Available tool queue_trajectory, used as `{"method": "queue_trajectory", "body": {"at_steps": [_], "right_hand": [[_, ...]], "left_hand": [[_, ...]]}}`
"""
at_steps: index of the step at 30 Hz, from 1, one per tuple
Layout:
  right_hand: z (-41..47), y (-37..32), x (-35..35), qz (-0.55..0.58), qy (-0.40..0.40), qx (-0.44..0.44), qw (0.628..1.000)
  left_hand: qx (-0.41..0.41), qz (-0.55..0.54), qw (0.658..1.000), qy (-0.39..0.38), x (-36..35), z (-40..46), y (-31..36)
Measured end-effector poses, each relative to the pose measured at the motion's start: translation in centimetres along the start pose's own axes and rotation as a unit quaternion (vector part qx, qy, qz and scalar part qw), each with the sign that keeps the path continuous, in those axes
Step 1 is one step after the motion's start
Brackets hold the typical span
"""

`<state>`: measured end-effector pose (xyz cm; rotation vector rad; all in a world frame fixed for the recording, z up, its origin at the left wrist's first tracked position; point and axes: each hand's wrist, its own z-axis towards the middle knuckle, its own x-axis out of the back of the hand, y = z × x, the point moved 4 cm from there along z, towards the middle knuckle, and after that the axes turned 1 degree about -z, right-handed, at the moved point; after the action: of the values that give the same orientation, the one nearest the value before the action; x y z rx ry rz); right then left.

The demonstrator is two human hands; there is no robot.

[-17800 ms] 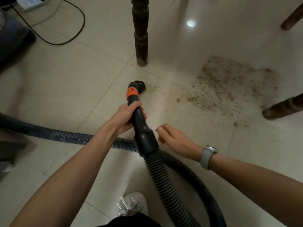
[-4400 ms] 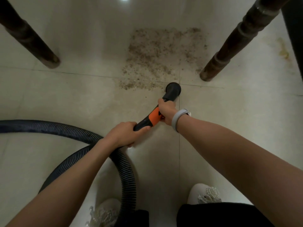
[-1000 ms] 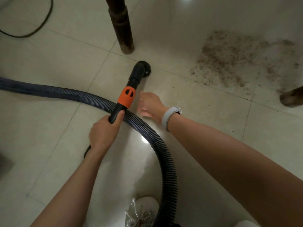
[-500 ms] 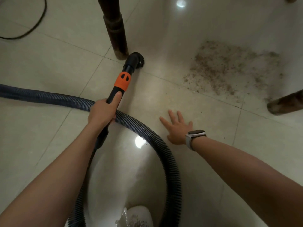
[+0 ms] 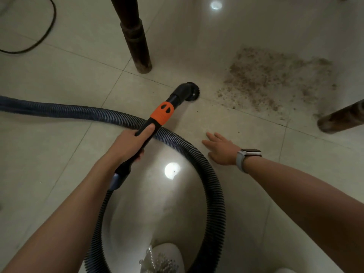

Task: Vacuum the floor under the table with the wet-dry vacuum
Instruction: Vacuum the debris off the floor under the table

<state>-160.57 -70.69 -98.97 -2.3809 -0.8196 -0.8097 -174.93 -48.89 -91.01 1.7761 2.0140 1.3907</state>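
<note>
My left hand (image 5: 131, 143) grips the black vacuum wand (image 5: 145, 133) just below its orange collar (image 5: 162, 113). The wand's round brush nozzle (image 5: 190, 91) sits on the tile, left of a patch of brown dirt (image 5: 275, 79) on the floor. The ribbed black hose (image 5: 197, 156) loops from the wand round towards me and runs off to the left. My right hand (image 5: 220, 147), with a watch on the wrist, lies flat on the floor with fingers spread, right of the hose and below the dirt.
A dark wooden table leg (image 5: 136, 36) stands just beyond the nozzle. Another leg (image 5: 342, 119) slants in at the right edge beside the dirt. A black power cable (image 5: 47, 30) curves across the tiles at the top left. My white shoe (image 5: 163, 259) is at the bottom.
The nozzle has moved right, away from the near table leg and towards the dirt patch. My right hand stays flat on the floor. My left hand keeps its grip on the wand.
</note>
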Motion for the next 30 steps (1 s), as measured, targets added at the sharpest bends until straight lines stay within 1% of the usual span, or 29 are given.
{"method": "queue_trajectory", "body": {"at_steps": [4, 10, 15, 19, 21, 23, 24, 25, 26, 27, 28, 29, 30], "right_hand": [[-0.2, -0.2, 0.4, 0.007, 0.008, -0.001, 1.0], [-1.6, 0.1, 0.8, 0.02, 0.033, -0.02, 0.999], [-2.7, -0.1, 1.5, 0.031, 0.061, -0.02, 0.997], [-3.2, -0.4, 1.9, 0.052, 0.075, -0.025, 0.996], [-3.2, -0.6, 2.1, 0.078, 0.086, -0.027, 0.993], [-3.3, -0.9, 2.5, 0.14, 0.114, -0.04, 0.983], [-3.4, -1.1, 2.9, 0.195, 0.134, -0.056, 0.97], [-3.5, -1.3, 3.4, 0.271, 0.152, -0.081, 0.947], [-3.6, -1.7, 3.8, 0.37, 0.165, -0.108, 0.908], [-3.6, -2.2, 4.1, 0.479, 0.164, -0.131, 0.852], [-3.6, -2.9, 4.3, 0.583, 0.148, -0.143, 0.786], [-3.6, -3.7, 4.6, 0.66, 0.125, -0.145, 0.726], [-3.4, -4.4, 4.9, 0.711, 0.105, -0.141, 0.681]], "left_hand": [[0.018, -0.003, 1.0, -0.022, 0.4, -1.1, -0.7], [0.009, 0.029, 0.999, -0.039, -0.8, -2.0, -1.3], [-0.02, 0.061, 0.998, -0.027, -1.9, -2.0, -0.1], [-0.052, 0.121, 0.991, 0.002, -2.9, -1.7, 1.5], [-0.062, 0.15, 0.987, 0.004, -3.5, -1.9, 1.8], [-0.07, 0.176, 0.982, 0.003, -4.0, -2.4, 1.9], [-0.073, 0.187, 0.98, 0.003, -4.2, -2.5, 1.9], [-0.074, 0.196, 0.978, 0.004, -4.3, -2.7, 1.9], [-0.076, 0.206, 0.976, 0.003, -4.5, -2.8, 1.9], [-0.078, 0.216, 0.973, 0.002, -4.7, -2.9, 1.9], [-0.082, 0.228, 0.97, 0.0, -5.0, -3.1, 2.0], [-0.087, 0.241, 0.966, -0.003, -5.5, -3.3, 2.1], [-0.095, 0.255, 0.962, -0.006, -6.0, -3.5, 2.3]]}}
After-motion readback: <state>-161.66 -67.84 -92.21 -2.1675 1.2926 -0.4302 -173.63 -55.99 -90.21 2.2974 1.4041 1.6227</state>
